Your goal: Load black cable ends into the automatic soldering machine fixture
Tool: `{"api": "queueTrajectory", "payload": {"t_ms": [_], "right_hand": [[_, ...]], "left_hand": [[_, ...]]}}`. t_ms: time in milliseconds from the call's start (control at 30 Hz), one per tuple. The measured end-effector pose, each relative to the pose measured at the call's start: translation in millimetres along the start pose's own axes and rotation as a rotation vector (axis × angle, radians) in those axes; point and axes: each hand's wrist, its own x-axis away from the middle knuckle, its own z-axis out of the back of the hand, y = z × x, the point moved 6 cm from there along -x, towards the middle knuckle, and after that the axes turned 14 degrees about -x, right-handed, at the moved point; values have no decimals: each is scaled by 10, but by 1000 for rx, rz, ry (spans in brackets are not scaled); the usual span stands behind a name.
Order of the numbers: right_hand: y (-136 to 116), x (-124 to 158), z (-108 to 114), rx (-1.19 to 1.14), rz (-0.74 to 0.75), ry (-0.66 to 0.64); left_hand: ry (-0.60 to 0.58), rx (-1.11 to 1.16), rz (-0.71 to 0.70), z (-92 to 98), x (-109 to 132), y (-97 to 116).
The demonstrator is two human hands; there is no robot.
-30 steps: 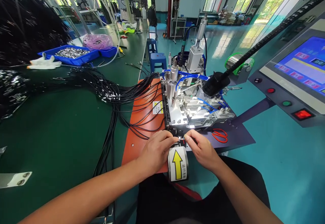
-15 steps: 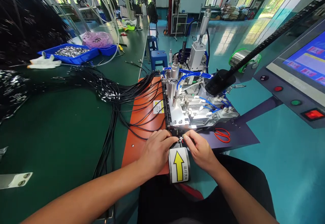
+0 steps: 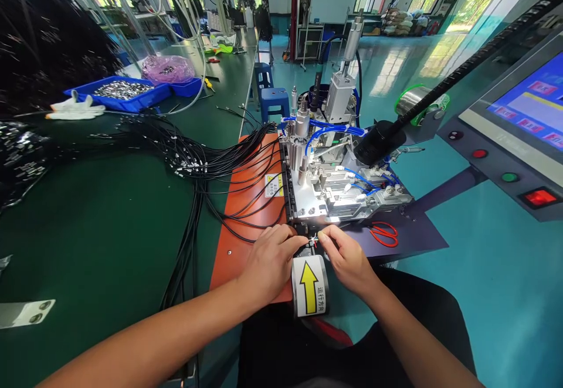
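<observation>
At the front edge of the metal machine (image 3: 338, 194), my left hand (image 3: 275, 259) is closed, its thumb and forefinger at a small piece with thin white and red wire ends (image 3: 314, 240). My right hand (image 3: 347, 259) pinches at the other side of these ends; what lies between its fingertips is too small to make out. Just below both hands is a white roller cover with a yellow arrow (image 3: 310, 287). Black cables (image 3: 237, 156) run over the orange plate (image 3: 237, 253) to the left of the machine.
Red-handled scissors (image 3: 384, 234) lie right of the machine. A control panel (image 3: 497, 159) and a black flexible arm (image 3: 382, 142) stand at the right. On the green table (image 3: 109, 230) are a blue tray (image 3: 136, 106) of metal parts, a white glove (image 3: 75, 108) and cable bundles.
</observation>
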Motion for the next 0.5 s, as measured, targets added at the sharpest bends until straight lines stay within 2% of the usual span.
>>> {"api": "queueTrajectory", "payload": {"t_ms": [500], "right_hand": [[-61, -8, 12, -28, -6, 4]], "left_hand": [[-19, -13, 13, -23, 2, -4]]}}
